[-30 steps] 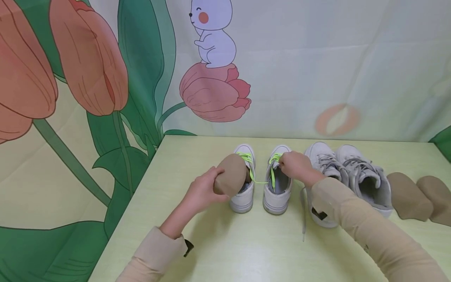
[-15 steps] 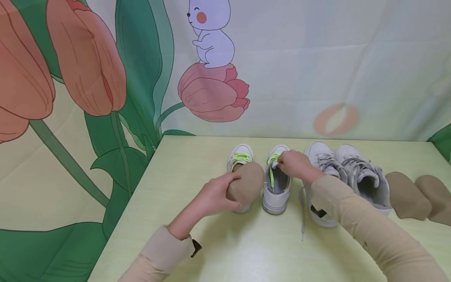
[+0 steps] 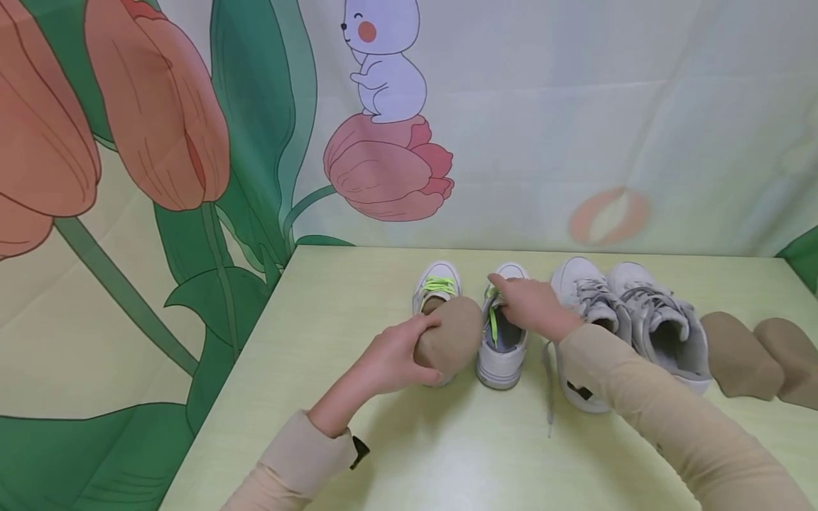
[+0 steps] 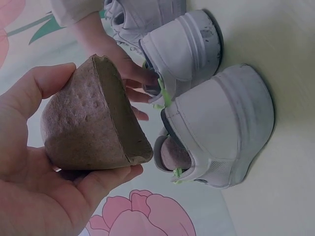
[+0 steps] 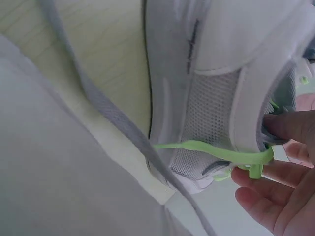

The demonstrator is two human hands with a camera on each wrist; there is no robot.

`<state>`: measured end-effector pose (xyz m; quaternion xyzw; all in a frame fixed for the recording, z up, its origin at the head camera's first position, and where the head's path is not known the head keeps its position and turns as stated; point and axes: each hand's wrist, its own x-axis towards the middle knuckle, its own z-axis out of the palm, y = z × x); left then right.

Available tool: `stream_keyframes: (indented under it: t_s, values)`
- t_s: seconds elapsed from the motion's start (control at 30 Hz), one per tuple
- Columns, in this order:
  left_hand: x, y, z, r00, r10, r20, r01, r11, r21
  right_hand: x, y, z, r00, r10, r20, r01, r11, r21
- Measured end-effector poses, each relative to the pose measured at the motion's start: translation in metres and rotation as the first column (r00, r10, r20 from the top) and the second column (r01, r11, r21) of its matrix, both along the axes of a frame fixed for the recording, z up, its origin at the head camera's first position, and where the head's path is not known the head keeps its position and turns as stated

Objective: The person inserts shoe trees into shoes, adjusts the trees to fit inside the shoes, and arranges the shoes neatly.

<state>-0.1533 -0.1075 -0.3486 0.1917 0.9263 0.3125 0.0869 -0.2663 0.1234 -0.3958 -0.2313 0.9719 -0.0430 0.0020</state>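
Observation:
My left hand [image 3: 396, 358] grips a brown moulded-pulp shoe insert [image 3: 452, 335] above the heel of the left white sneaker [image 3: 437, 273], with thumb and fingers on opposite sides. In the left wrist view, the insert [image 4: 83, 118] shows its hollow cut edge. Brown material [image 4: 175, 153] shows inside that sneaker's mouth. My right hand [image 3: 533, 305] is at the second white sneaker [image 3: 500, 369], which has green laces. In the right wrist view, the thumb reaches inside the opening and the fingers lie outside by the green lace [image 5: 221, 151], pinching the tongue between them.
Two larger white sneakers [image 3: 664, 333] with grey laces stand at the right, and one grey lace [image 3: 549, 397] trails over the table [image 3: 486, 447]. Further right lie two more brown inserts [image 3: 741, 355]. A printed cloth [image 3: 511, 156] hangs behind the table.
The left hand and insert have moved right, from the left side of the left sneaker to over its heel. My right index finger has straightened over the second sneaker's laces.

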Motion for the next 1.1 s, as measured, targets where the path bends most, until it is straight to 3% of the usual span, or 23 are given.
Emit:
stream_keyframes:
  t_s: [0.47,0.77,1.1]
  values:
    - [0.003,0.000,-0.001,0.999,-0.021,0.024,0.021,1.000,0.008,-0.004,-0.007,-0.012,0.993,0.018,-0.120,-0.016,1.000,0.011]
    - [0.004,0.001,-0.001,0.996,-0.061,0.058,0.062,0.998,-0.019,-0.006,-0.002,-0.014,0.996,0.033,-0.087,-0.036,0.999,-0.027]
    - [0.006,0.009,-0.005,0.989,-0.143,0.025,0.144,0.987,-0.071,-0.007,0.001,-0.003,0.998,0.051,0.044,-0.048,0.997,-0.062]
